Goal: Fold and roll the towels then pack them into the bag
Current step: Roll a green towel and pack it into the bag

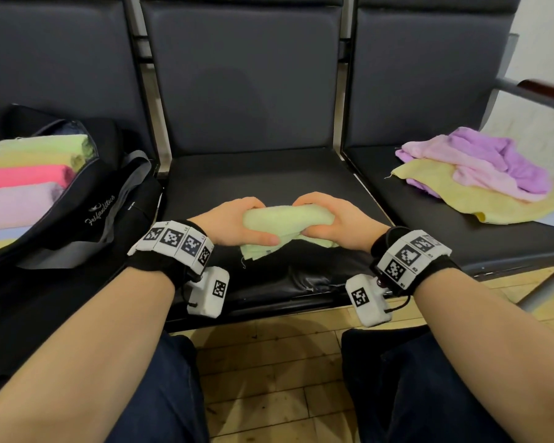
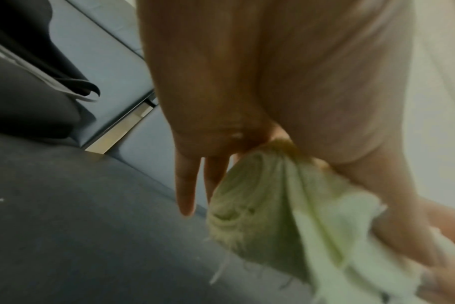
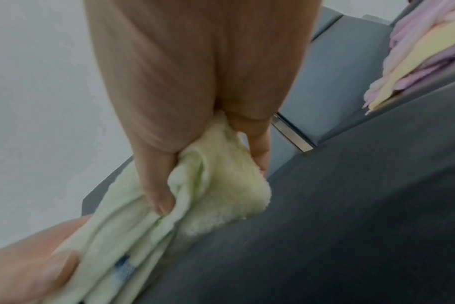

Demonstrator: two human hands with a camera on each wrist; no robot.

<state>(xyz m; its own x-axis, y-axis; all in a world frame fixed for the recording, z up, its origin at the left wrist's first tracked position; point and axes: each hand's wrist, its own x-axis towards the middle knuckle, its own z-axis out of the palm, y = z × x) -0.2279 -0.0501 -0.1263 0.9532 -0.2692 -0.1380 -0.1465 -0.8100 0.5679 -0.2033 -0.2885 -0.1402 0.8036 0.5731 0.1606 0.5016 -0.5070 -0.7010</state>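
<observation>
Forearms and knees: both bare forearms reach forward over the person's dark trouser legs, each wrist wearing a marker band.
Green towel [image 1: 277,223]: a partly rolled bundle near the front edge of the middle seat [image 1: 269,174], its long axis running left to right between the two hands; a loose unrolled tail with a frayed edge lies on the seat on the person's side of the roll.
Left hand [image 1: 234,223]: clenched round the left end of the roll, thumb underneath and toward the person; in the left wrist view two fingers [image 2: 186,185] point down beside the coiled end.
Right hand [image 1: 328,220]: clenched round the right end, thumb pressed into the folds, as the right wrist view confirms.
Key relation: the roll spans hand to hand, neither hand nearer than the other; the loose tail lies toward the person, so the coming turn probably has to take that tail up evenly at both ends.
Bag [image 1: 87,199]: black and open on the left seat, with rolled towels [image 1: 29,177] in green, yellow, pink and lilac side by side inside; it lies nearer the left hand.
Loose pile [image 1: 480,174]: purple, pink and yellow towels, unfolded, on the right seat.
Stage (judged): rolling nearly complete; packing of this towel not yet done.
</observation>
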